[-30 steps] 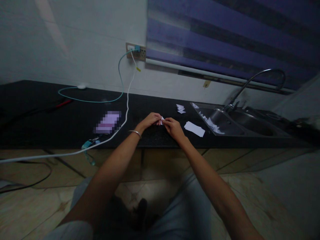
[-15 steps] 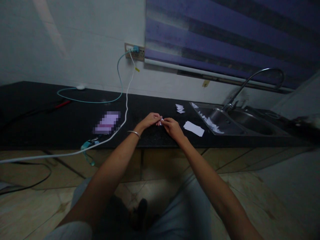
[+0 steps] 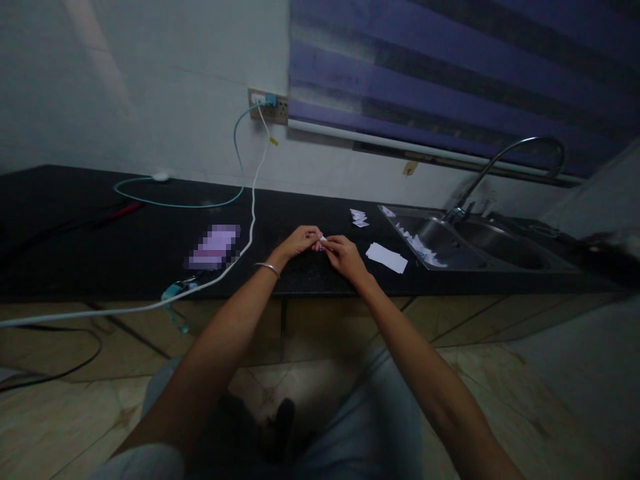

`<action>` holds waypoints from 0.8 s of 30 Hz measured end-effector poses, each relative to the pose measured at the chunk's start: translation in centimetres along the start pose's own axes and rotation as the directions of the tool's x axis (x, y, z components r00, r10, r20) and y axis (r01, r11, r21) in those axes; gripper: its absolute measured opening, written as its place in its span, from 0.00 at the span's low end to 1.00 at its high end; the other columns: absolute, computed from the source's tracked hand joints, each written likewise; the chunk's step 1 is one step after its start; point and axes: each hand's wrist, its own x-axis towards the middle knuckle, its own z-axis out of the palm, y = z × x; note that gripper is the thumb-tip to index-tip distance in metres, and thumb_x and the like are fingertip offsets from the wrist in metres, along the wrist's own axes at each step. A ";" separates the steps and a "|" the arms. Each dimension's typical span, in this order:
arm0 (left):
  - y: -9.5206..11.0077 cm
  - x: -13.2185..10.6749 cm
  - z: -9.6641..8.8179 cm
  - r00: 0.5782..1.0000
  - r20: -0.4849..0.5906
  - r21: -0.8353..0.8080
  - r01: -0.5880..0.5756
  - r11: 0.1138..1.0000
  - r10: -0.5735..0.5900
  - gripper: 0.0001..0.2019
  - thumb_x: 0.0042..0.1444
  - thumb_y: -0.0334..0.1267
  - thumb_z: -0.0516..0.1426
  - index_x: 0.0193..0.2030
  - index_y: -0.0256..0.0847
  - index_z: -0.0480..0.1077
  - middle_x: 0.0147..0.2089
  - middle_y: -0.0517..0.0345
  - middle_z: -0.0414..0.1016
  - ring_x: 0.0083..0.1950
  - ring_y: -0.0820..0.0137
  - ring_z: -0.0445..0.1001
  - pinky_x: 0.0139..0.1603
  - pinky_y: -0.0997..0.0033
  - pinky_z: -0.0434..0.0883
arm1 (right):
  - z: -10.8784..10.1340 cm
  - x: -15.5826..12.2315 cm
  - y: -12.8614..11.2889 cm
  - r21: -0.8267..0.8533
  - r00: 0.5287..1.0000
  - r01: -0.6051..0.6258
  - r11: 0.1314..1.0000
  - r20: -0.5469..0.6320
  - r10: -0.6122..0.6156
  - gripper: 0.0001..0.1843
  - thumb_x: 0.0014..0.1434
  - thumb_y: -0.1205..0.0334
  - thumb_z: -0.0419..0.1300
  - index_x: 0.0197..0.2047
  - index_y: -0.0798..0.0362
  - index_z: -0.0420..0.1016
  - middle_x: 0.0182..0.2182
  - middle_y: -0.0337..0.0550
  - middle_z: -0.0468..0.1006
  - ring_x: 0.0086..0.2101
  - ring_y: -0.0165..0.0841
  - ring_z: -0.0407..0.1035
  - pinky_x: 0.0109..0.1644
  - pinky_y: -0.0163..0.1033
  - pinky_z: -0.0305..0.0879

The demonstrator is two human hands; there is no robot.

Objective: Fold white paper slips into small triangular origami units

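Between my fingertips, over the black countertop [image 3: 300,280], is a small folded piece of white paper [image 3: 322,241], mostly hidden by the fingers. My left hand [image 3: 302,241], with a bangle at its wrist, pinches it from the left. My right hand [image 3: 345,255] grips its other side with thumb and fingers closed. Right of my right hand lies a stack of white paper strips [image 3: 387,257]. Behind that, a few folded paper pieces [image 3: 359,218] sit in a small zigzag group. More pointed folded papers [image 3: 420,245] line the sink's left edge.
A metal sink [image 3: 480,243] with a curved faucet [image 3: 505,157] is at the right. Left of my hands lies a pixelated phone-like object [image 3: 215,247]. A white cable [image 3: 253,227] runs from the wall socket [image 3: 269,107] across the counter and over its front edge.
Both hands stay in nearly the same place, with fingers shifting slightly on the small paper. The other papers have not moved.
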 end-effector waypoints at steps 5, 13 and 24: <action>0.5 -0.2 0.2 0.999 -0.008 0.057 -0.031 0.998 0.031 0.18 0.58 0.51 0.57 0.29 0.36 0.68 0.24 0.60 0.69 0.27 0.75 0.68 0.32 0.76 0.64 | -0.2 0.4 0.9 0.327 0.949 -0.265 0.907 -0.079 0.305 0.17 0.64 0.51 0.54 0.47 0.53 0.77 0.41 0.46 0.81 0.42 0.36 0.74 0.48 0.42 0.69; 0.5 -0.3 0.7 0.998 0.068 0.117 -0.027 0.993 0.019 0.16 0.60 0.48 0.55 0.31 0.36 0.69 0.23 0.62 0.67 0.26 0.76 0.65 0.29 0.77 0.61 | -0.2 0.7 1.9 0.431 0.933 -0.359 0.828 0.174 0.315 0.22 0.59 0.45 0.58 0.28 0.55 0.79 0.25 0.39 0.77 0.28 0.31 0.70 0.33 0.34 0.63; 0.1 -0.1 1.0 0.987 0.147 0.154 0.048 0.987 -0.071 0.19 0.61 0.52 0.53 0.33 0.35 0.69 0.23 0.61 0.68 0.24 0.76 0.64 0.27 0.77 0.59 | -0.4 0.1 2.2 0.430 0.895 -0.446 0.785 0.194 0.401 0.24 0.57 0.42 0.59 0.26 0.56 0.79 0.18 0.40 0.75 0.20 0.29 0.65 0.24 0.33 0.53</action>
